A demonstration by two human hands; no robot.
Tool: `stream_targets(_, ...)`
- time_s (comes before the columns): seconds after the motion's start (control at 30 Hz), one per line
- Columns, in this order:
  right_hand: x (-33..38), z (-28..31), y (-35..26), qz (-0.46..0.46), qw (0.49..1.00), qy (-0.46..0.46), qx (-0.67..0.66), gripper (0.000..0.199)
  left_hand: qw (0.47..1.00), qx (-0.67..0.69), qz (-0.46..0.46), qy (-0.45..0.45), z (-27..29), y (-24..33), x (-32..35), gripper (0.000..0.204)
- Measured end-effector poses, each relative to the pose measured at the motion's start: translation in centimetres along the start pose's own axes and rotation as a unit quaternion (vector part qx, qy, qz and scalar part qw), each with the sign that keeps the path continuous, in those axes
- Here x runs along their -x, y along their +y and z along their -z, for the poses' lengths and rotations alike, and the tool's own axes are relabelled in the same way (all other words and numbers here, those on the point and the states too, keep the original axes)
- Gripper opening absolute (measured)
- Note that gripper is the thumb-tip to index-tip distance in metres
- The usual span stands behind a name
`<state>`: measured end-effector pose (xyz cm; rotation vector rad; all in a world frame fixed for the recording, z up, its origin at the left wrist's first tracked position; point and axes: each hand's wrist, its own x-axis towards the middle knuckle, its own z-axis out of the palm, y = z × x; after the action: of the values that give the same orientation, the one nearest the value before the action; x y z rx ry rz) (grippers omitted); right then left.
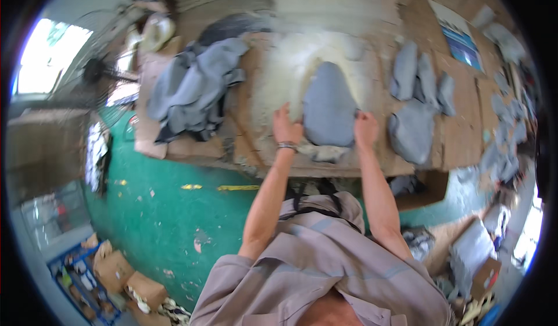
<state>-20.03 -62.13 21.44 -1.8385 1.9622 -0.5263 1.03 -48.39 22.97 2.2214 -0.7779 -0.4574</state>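
We have the tapered grey fabric piece (pixel 329 105) flat on the cardboard-covered worktable (pixel 456 145), between our two hands, its narrow end pointing away from us and its broad end toward us. Under and around it spreads a pale, powdery-looking patch (pixel 273 73).

Our right hand (pixel 365 130) is at the piece's right edge, its fingers curled in; we cannot tell whether they pinch the edge. Our left hand (pixel 287 127) is beside the lower left edge, fingers loosely bent with one pointing up and away from us; blur keeps us from telling whether its thumb touches the piece. A bracelet (pixel 287 145) circles our left wrist.

Just below the broad end, near the table's front edge, we see a small pale scrap (pixel 325 152). Well to the left lies a crumpled heap of grey fabric (pixel 200 82). Beyond our right hand we have several narrow grey pieces (pixel 404 70) and, nearer us, a broader rounded one (pixel 412 131).
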Motion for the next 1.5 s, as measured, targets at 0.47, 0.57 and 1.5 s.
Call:
stream_targets(0.47, 1.0, 3.5, 1.9, -0.066, 0.888, 0.002, -0.455, 0.017, 0.892, -0.413, -0.048, 0.177, 26.7, -12.0, -15.4, 0.072)
stream_targets(0.57, 3.7, 8.9, 1.6, -0.090, 0.794, -0.091, -0.594, 0.019, 0.936, -0.342, -0.025, 0.083, 26.8, -14.6, -18.5, 0.055)
stream_targets(1.5, 15.8, 11.9, 15.7, -0.125, 0.925, -0.264, -0.244, 0.024, 0.943, 0.094, -0.258, 0.189, 34.0, 13.5, -7.3, 0.033)
